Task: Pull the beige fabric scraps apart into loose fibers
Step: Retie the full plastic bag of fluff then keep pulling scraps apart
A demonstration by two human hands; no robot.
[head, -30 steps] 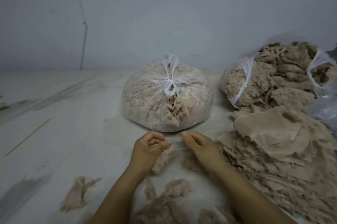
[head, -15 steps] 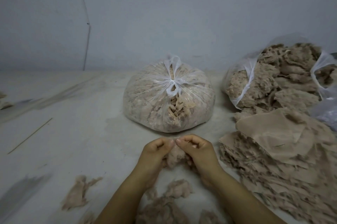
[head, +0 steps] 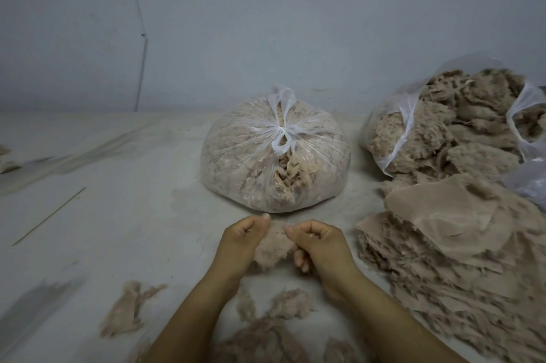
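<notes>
Hands, left hand [head: 240, 244] and right hand [head: 320, 244], both pinch one fuzzy beige fabric scrap [head: 273, 247] mid-floor; uneven pull risks tearing off clumps, not loose fibers.

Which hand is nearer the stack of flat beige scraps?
Right. The right hand is just left of the stack of flat scraps; the left hand sits farther left, beyond the held tuft.

Scrap stack [head: 461, 259] cut by right edge, open bag [head: 455, 126] too, loose fibers [head: 266, 342] cut by bottom edge
</notes>
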